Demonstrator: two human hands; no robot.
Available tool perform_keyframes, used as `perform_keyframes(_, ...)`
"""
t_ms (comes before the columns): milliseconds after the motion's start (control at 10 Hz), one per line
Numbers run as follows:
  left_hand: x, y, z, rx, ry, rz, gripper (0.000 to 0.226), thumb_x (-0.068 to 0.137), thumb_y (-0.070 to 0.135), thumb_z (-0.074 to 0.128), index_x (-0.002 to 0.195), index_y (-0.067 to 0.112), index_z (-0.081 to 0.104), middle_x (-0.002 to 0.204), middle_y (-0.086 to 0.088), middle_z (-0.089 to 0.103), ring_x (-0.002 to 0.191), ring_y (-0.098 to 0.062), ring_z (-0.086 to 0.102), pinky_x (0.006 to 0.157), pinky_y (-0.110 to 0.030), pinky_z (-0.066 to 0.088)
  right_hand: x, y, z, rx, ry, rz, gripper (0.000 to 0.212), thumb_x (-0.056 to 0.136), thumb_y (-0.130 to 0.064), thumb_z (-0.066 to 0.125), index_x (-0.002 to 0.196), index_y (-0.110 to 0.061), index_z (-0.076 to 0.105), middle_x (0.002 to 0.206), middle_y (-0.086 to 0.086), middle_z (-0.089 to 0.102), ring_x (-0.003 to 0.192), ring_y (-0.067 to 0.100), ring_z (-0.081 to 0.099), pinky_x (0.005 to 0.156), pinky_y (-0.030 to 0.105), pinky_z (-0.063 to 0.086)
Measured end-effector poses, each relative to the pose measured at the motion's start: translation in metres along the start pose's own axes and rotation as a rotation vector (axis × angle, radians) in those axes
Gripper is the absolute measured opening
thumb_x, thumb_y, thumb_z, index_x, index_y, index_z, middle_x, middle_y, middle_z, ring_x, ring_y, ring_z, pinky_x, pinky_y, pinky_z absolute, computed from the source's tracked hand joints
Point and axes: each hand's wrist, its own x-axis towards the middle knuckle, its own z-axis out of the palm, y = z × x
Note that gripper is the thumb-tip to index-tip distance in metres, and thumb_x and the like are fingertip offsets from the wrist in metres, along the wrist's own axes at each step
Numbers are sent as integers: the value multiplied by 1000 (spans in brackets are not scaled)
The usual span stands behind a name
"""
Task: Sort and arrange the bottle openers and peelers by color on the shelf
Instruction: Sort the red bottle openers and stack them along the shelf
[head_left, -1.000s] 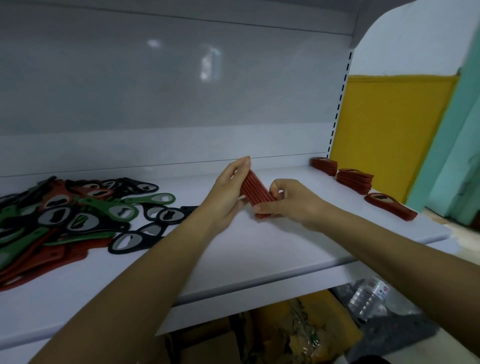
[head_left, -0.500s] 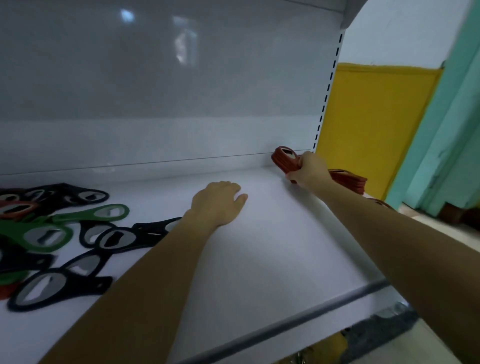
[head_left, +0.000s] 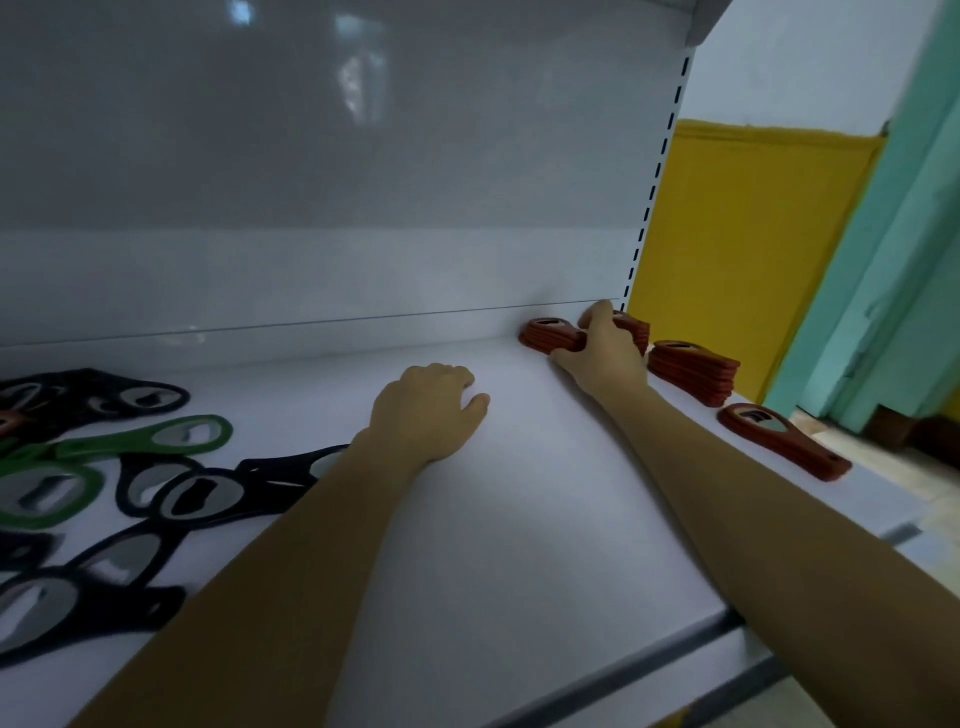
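Head view: our right hand (head_left: 605, 353) grips a stack of red bottle openers (head_left: 553, 335) at the back right corner of the shelf (head_left: 519, 519). The thumb lies against the near side of the stack and the fingers curl over its top. The stack lies flat on the shelf, close against the white back panel (head_left: 311, 156). We cannot tell whether the red pieces just behind our knuckles belong to this stack or to another one.

Just to the right lies a second red stack (head_left: 693, 371), apart from our hand. Nearer the front edge, a low red pile (head_left: 779, 439) lies with its metal end toward the back.

Our left hand (head_left: 431, 410) rests palm down on the bare middle of the shelf, fingers loosely bent, holding nothing, well apart from the red stacks.

On the left side of the shelf, unsorted openers lie in a loose heap: 2 green bottle openers (head_left: 156, 439) overlap several black bottle openers (head_left: 208, 493), and the black ones reach up to our left forearm. At the far left edge we glimpse a small patch of red in the heap.

Beyond the shelf's right end stand a yellow wall (head_left: 748, 234) and a teal door frame (head_left: 893, 260).
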Motion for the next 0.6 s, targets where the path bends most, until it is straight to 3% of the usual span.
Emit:
perform_keyframes(200,-1,2,1,7,16,-2,46,98,40,36,138,18,42,141,-3,44,129,-23,37,103,-32,31,0,1,-1,-25,-36,-39,49,86,-7,59,128,-6,35,106,19,61,95,33,59,68,30,41)
perform_keyframes(400,-1,3,1,12,21,-7,45,98,40,36,137,18,42,140,-3,45,129,-23,37,103,-32,31,3,2,0,33,-31,-18,48,85,-6,59,128,-3,37,110,20,61,100,34,58,74,29,41)
perform_keyframes(600,-1,3,1,24,27,-6,45,98,40,36,137,18,43,140,-3,45,128,-23,38,102,-32,32,0,-1,0,40,-24,-23,49,85,-2,58,129,-2,36,106,20,61,95,33,59,70,28,40)
